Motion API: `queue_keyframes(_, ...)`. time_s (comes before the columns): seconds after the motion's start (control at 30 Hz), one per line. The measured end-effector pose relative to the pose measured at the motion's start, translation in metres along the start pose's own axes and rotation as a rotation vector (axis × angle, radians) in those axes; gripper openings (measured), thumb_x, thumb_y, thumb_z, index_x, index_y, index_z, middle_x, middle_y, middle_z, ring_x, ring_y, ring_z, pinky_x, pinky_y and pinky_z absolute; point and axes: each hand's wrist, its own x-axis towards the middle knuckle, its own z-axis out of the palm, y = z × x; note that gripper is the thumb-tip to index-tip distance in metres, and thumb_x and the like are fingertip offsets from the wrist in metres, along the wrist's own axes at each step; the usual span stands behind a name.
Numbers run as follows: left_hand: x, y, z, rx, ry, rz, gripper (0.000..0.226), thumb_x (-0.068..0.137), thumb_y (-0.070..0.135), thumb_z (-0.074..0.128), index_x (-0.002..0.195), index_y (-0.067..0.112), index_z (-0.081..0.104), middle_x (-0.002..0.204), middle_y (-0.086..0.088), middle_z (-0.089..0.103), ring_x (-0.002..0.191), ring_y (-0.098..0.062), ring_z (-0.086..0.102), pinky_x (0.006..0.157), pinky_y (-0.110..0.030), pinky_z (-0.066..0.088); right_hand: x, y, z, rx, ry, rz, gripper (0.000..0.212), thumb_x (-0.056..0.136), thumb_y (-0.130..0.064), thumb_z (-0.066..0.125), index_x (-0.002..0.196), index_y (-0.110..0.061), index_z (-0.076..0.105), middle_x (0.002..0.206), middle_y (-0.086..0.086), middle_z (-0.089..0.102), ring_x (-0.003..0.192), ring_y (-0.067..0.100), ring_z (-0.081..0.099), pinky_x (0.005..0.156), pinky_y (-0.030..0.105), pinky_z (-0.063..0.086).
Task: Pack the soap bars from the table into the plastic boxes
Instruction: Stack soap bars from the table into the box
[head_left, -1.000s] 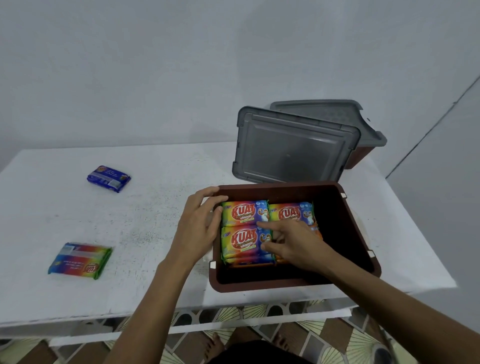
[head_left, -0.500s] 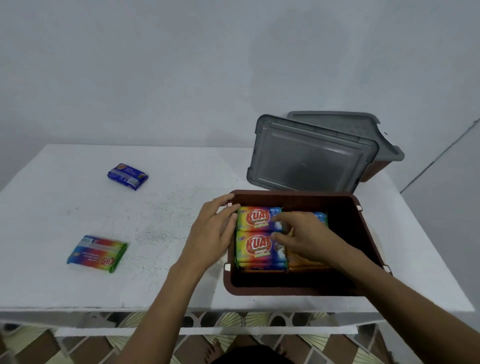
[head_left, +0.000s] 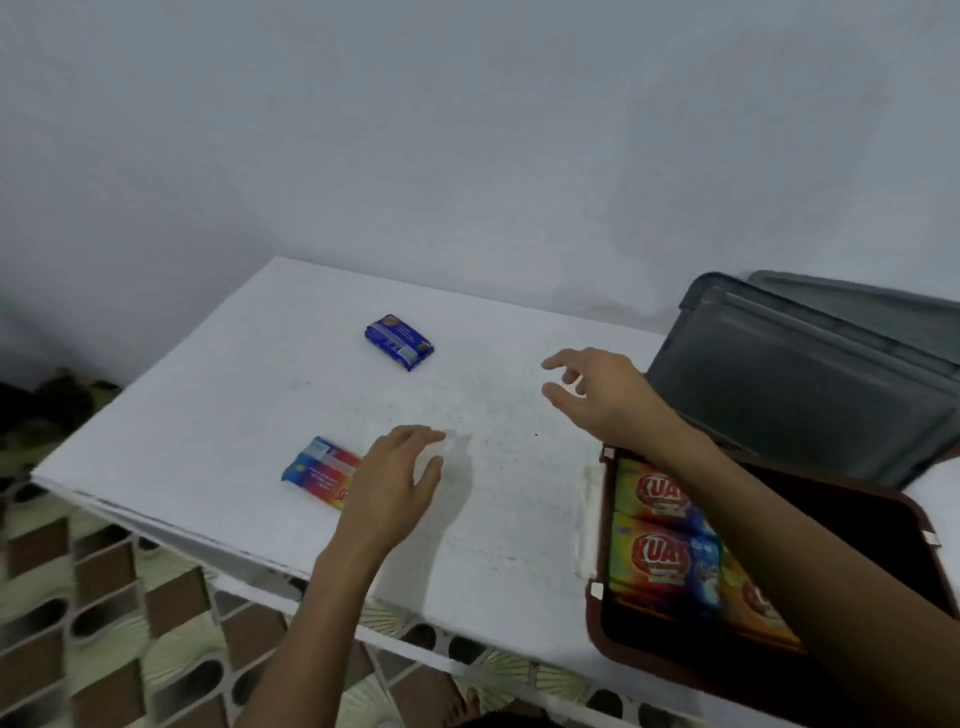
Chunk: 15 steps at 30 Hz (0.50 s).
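While packed soap bars (head_left: 660, 551) fill the brown box (head_left: 596, 621), a rainbow bar (head_left: 319, 470) and a blue bar (head_left: 399, 341) lie on the white table (head_left: 234, 405), pale wall behind, tiled floor (head_left: 104, 597) below. The left hand (head_left: 395, 478) hovers relaxed over the rainbow bar's end; the right hand (head_left: 597, 392) is spread, empty.

Pale grey wall (head_left: 467, 130), brown-and-cream patterned floor tiles (head_left: 104, 623), dark bundle (head_left: 52, 405) at left

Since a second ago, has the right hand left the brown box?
Yes. The right hand moved out of the brown box, leftward over the table, toward the blue soap bar.
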Motion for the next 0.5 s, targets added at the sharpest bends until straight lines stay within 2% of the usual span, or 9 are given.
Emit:
queue_keyframes(0.1, -0.004, -0.027, -0.014, 0.049, 0.034, -0.162, 0.037, 0.091, 0.034, 0.059, 0.127, 0.024, 0.060, 0.136, -0.002, 0.052, 0.117, -0.022, 0.052, 0.094, -0.035, 0.047, 0.041, -0.022, 0.027, 0.023, -0.041, -0.046, 0.036, 0.095, -0.038, 0.054, 0.129, -0.027, 0.056, 0.110, 0.002, 0.059, 0.092, 0.013, 0.053, 0.082, 0.028, 0.043)
queue_keyframes(0.23, -0.010, -0.052, -0.028, 0.142, -0.024, -0.357, 0.062, 0.082, 0.055, 0.062, 0.137, 0.028, 0.048, 0.148, -0.004, 0.037, 0.131, -0.028, 0.038, 0.103, -0.045, 0.038, 0.094, -0.048, 0.065, -0.007, -0.098, -0.093, 0.039, 0.096, -0.036, 0.053, 0.134, -0.024, 0.053, 0.120, 0.007, 0.057, 0.106, 0.021, 0.058, 0.090, 0.032, 0.046)
queue_keyframes(0.37, -0.014, -0.069, -0.033, 0.155, -0.104, -0.462, 0.091, 0.070, 0.077, 0.058, 0.145, 0.032, 0.032, 0.155, -0.003, 0.021, 0.138, -0.027, 0.024, 0.107, -0.046, 0.031, 0.142, -0.069, 0.102, -0.064, -0.174, -0.132, 0.045, 0.097, -0.036, 0.051, 0.139, -0.020, 0.047, 0.124, 0.013, 0.052, 0.109, 0.027, 0.056, 0.086, 0.033, 0.047)
queue_keyframes(0.43, -0.014, -0.074, -0.033, 0.168, -0.158, -0.478, 0.098, 0.067, 0.080, 0.056, 0.147, 0.032, 0.026, 0.156, -0.004, 0.018, 0.139, -0.027, 0.021, 0.109, -0.044, 0.029, 0.163, -0.075, 0.121, -0.084, -0.206, -0.140, 0.047, 0.098, -0.039, 0.049, 0.140, -0.017, 0.046, 0.122, 0.016, 0.051, 0.105, 0.030, 0.057, 0.083, 0.035, 0.049)
queue_keyframes(0.5, -0.014, -0.077, -0.030, 0.203, -0.183, -0.473, 0.098, 0.068, 0.079, 0.057, 0.147, 0.032, 0.025, 0.155, -0.004, 0.017, 0.139, -0.027, 0.020, 0.109, -0.042, 0.029, 0.179, -0.080, 0.137, -0.125, -0.246, -0.140, 0.051, 0.098, -0.040, 0.048, 0.143, -0.016, 0.041, 0.125, 0.017, 0.047, 0.109, 0.033, 0.054, 0.086, 0.038, 0.050)
